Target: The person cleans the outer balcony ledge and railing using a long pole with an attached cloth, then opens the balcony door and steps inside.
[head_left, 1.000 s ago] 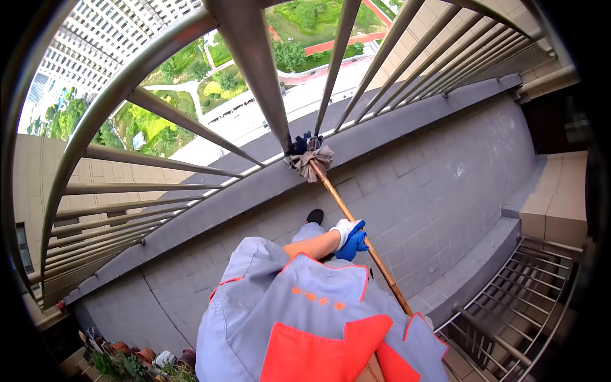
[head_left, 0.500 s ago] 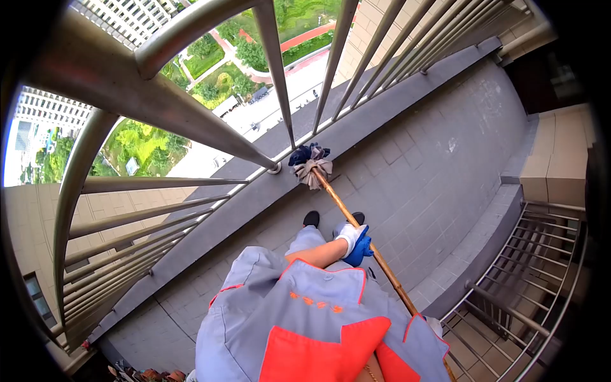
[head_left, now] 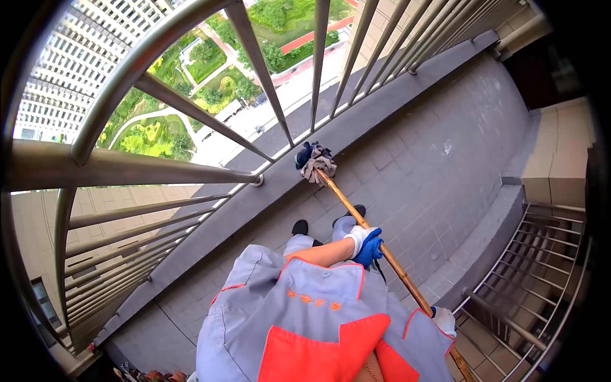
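My left hand (head_left: 367, 245), in a white and blue glove, is closed round the wooden handle of a rag mop (head_left: 404, 279) near its middle. Farther up the pole, partly behind my jacket, my gloved right hand (head_left: 443, 320) is closed at the handle too; most of its fingers are hidden. The mop's head of dark blue and grey-brown cloth strips (head_left: 315, 162) rests on the low grey ledge (head_left: 356, 137) at the foot of the metal railing (head_left: 286, 149).
Grey tiled floor (head_left: 407, 184) runs beside the railing, with my black shoes (head_left: 300, 226) on it. A lower metal rail (head_left: 528, 274) stands behind a curved kerb (head_left: 474, 248) at the right. Through the bars, lawns and paths (head_left: 210, 63) lie far below.
The railing post has shifted left and down in view. My left hand and the handle have moved slightly right, and more of my right hand shows. The mop head stays by the ledge.
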### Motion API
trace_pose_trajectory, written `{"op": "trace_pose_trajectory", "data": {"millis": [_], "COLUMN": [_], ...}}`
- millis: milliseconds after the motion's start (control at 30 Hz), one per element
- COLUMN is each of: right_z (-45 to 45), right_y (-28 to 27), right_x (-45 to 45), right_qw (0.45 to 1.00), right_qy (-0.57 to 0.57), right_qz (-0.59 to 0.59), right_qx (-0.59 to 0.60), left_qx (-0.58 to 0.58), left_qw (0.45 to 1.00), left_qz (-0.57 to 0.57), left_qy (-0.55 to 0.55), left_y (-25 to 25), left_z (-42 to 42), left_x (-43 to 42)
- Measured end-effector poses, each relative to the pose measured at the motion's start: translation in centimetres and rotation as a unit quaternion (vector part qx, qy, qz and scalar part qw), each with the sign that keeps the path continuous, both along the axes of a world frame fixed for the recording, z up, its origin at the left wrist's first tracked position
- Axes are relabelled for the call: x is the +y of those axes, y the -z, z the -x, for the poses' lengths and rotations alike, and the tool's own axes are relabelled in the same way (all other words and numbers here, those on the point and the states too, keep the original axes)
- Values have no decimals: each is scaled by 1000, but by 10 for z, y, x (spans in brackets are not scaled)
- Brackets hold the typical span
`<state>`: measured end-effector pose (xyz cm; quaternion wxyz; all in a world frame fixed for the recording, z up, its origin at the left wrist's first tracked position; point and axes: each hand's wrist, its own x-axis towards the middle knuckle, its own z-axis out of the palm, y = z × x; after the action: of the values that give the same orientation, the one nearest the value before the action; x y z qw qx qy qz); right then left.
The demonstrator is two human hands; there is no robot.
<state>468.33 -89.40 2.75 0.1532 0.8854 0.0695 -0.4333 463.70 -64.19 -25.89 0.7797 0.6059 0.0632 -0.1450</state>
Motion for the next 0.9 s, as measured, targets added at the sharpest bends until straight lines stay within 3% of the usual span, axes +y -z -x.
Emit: {"op": "trace_pose_trajectory", "data": {"millis": [33,67,100,167,233,267,367,400,467,533,600,667,733,800,833,900], "right_z": [-11,-20,-28,-44,-56,-68,-98,-106,-131,-143,-156,-161,-167,-162,-169,-187], "right_y": [13,35,62,96,98,93,65,58,4,-6,7,77,114,126,123,115], "right_x": [4,15,32,90,103,92,22,-12,-38,-41,-19,-2,61,90,80,32], "right_qw": [999,998,996,995,996,996,999,1000,1000,999,998,985,993,988,990,993], "right_qy": [15,28,16,-16,-29,-47,-16,-10,-10,10,24,74,-33,-70,-63,-53], "right_qz": [-26,-52,-73,-92,-87,-74,-30,-2,-6,-20,-52,-134,-87,-139,-125,-103], "right_qx": [14,29,40,33,19,21,31,7,17,27,37,84,77,-4,-3,8], "left_qx": [213,378,390,349,229,256,407,409,389,367,360,363,396,429,373,373], "left_qw": [963,843,828,861,912,900,857,856,902,899,884,859,827,804,823,842], "left_qz": [122,237,208,144,117,91,-50,-128,-69,35,27,-29,-32,8,32,-73], "left_qy": [-112,-301,-345,-341,-319,-341,-313,-290,-173,-239,-298,-359,-398,-412,-426,-384], "left_y": [-26,-55,-36,36,106,112,107,70,16,8,7,17,39,58,66,80], "left_z": [-21,-42,-52,-55,-47,-54,-86,-94,-111,-129,-151,-167,-177,-177,-176,-187], "left_x": [23,46,62,92,99,82,18,-12,-46,-56,-33,16,65,81,67,43]}}
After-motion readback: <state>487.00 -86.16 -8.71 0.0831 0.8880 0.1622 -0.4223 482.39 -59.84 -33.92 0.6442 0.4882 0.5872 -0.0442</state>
